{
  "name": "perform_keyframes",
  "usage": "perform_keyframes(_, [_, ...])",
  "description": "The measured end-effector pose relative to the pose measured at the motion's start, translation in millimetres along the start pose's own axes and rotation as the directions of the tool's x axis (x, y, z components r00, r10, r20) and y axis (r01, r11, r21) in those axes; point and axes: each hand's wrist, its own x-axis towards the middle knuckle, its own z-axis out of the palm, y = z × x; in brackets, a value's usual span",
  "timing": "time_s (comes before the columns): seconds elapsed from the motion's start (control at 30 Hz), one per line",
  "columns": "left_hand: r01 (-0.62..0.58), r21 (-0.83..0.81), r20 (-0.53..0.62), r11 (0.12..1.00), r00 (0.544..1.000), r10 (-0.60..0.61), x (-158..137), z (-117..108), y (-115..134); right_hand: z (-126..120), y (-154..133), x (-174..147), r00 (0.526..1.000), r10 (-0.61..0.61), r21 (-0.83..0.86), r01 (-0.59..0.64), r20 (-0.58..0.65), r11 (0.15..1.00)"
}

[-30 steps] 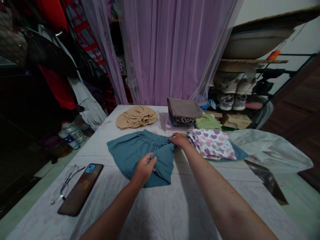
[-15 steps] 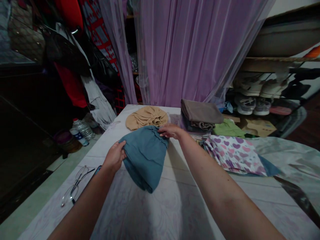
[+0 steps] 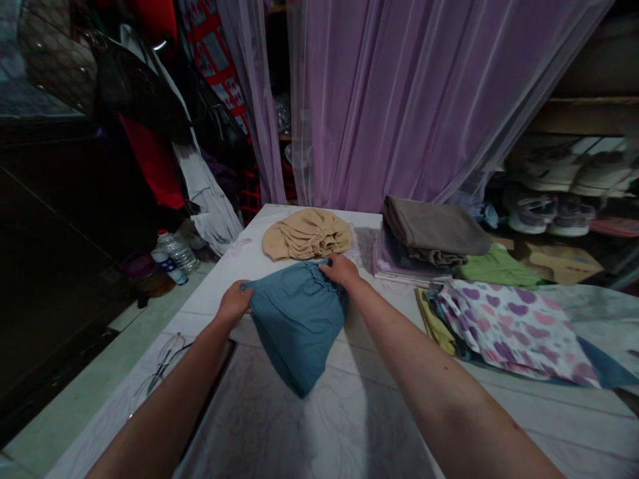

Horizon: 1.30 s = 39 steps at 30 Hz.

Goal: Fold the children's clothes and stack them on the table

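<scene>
Glasses [image 3: 162,368]: lower left; an outward swing of the left forearm [image 3: 170,399] could knock them.
Left hand [image 3: 234,303]: left of centre, fingers pinched on the edge of the teal garment [image 3: 294,316].
Teal garment: mid-frame, between the hands; layers may slide askew if either grip slackens.
Right hand [image 3: 340,270]: centre, fingers closed, pinching the gathered waistband [image 3: 324,278].

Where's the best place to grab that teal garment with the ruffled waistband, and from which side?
Probably the ruffled waistband of the teal garment, from the right, where the right hand pinches: its gathers give bunched cloth to grip. A second hold suits the far-left corner, from the left, where the left hand is, since the soft fabric tapers to a loose near point.
</scene>
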Motion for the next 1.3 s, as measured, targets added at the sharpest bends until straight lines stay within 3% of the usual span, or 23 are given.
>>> perform_keyframes(0.13, [0.004,0.325,0.001,0.946,1.0,-0.004,-0.1,-9.7,4.5,1.3,3.8,1.7,0.997,0.035,-0.029,-0.033,0.072,0.999])
perform_keyframes(0.27, [-0.135,0.668,0.059,0.731,0.99,0.13,-5.3,-17.4,10.6,-3.4,8.5,4.3,0.984,0.032,-0.032,-0.027,0.177,0.999])
perform_keyframes(0.4, [-0.204,0.798,0.137,0.567,0.978,0.158,-7.1,-20.1,20.4,-8.8,10.3,3.9,0.959,0.019,0.028,-0.028,0.281,0.999])
perform_keyframes(0.53, [-0.242,0.834,0.212,0.496,0.97,0.117,-2.9,-24.0,29.4,-13.9,7.6,-4.5,0.941,0.009,0.144,-0.061,0.337,0.988])
perform_keyframes(0.63, [-0.279,0.8,0.234,0.53,0.96,0.153,1.4,-24.8,28.3,-21.7,9.8,-11.5,0.941,0.005,0.234,-0.09,0.338,0.968])
perform_keyframes(0.73, [-0.336,0.64,0.188,0.691,0.94,0.283,6.5,-16.4,23.9,-35.2,22.2,-15.6,0.945,0.034,0.247,-0.12,0.325,0.962])
perform_keyframes(0.87, [-0.341,0.317,0.081,0.885,0.939,0.333,12.2,17.4,27.9,-52.8,50.0,-24.8,0.964,0.144,0.06,-0.161,0.223,0.985])
perform_keyframes(1.03, [-0.369,0.164,0.041,0.915,0.929,0.367,4.0,66.4,38.8,-49.5,78.3,-59.9,0.973,0.222,-0.176,-0.23,-0.062,0.957])
perform_keyframes(1.1, [-0.38,0.151,0.036,0.912,0.924,0.38,-5.5,72.5,36.2,-39.4,85.3,-77.4,0.965,0.16,-0.193,-0.2,-0.207,0.961])
perform_keyframes(1.17, [-0.379,0.152,0.022,0.913,0.925,0.38,-18.6,69.3,28.4,-25.8,90.1,-94.5,0.934,0.008,-0.176,-0.076,-0.356,0.981])
perform_keyframes(1.3, [-0.412,0.235,0.05,0.88,0.909,0.413,-56.7,49.2,3.3,7.2,92.7,-129.7,0.796,-0.31,-0.138,0.28,-0.52,0.95])
